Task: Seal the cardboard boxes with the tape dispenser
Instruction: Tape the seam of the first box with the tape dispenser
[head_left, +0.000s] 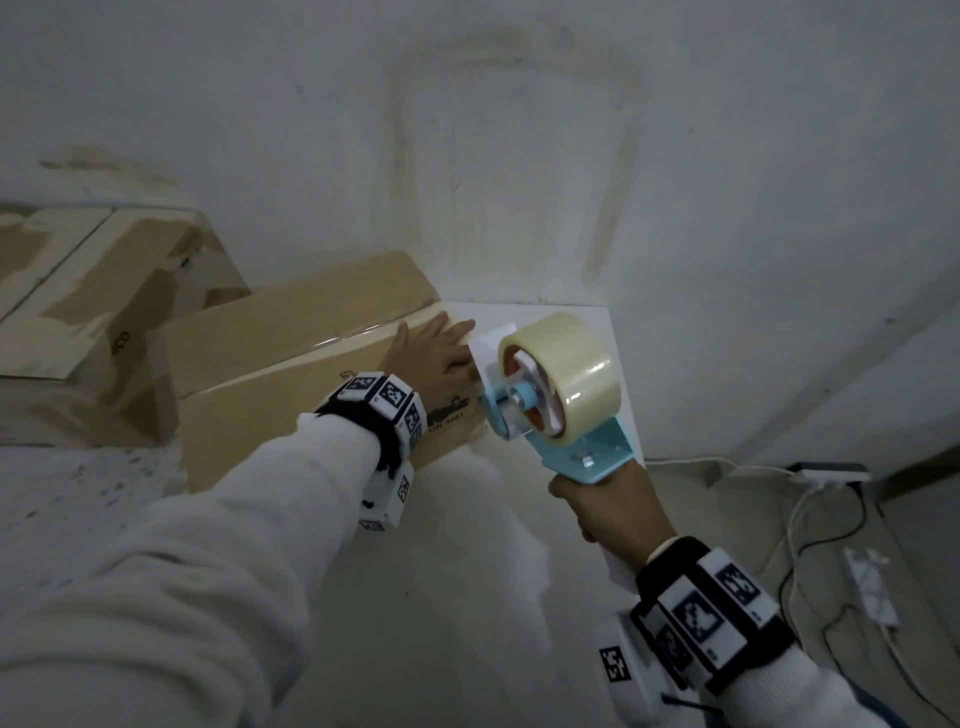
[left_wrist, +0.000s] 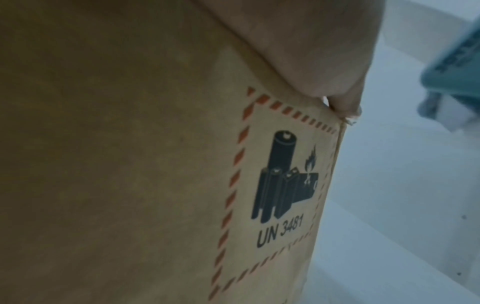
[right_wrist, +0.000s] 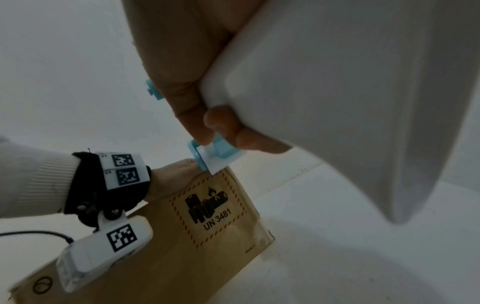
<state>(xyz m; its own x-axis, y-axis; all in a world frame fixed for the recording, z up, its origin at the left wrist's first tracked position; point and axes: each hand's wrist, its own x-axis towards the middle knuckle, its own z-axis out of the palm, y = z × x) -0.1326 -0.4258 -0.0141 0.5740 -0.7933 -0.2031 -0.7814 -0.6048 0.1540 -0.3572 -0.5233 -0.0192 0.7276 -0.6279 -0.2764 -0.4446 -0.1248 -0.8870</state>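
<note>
The cardboard box (head_left: 291, 353) is plain brown, with a label (right_wrist: 207, 209) bordered in red-orange dashes — black battery-and-flame pictogram, black "UN 3481". The tape dispenser (head_left: 566, 441) has a light blue frame and a roll of tape (head_left: 566, 364) that is pale, translucent yellow. Both wrist bands (head_left: 384, 410) are black, carrying white tiles with black square codes — the sleeves (head_left: 182, 561) are off-white.

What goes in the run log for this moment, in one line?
left hand: flat on cardboard box top end | right hand: grips tape dispenser handle | dispenser: at box end | seam: taped
</note>
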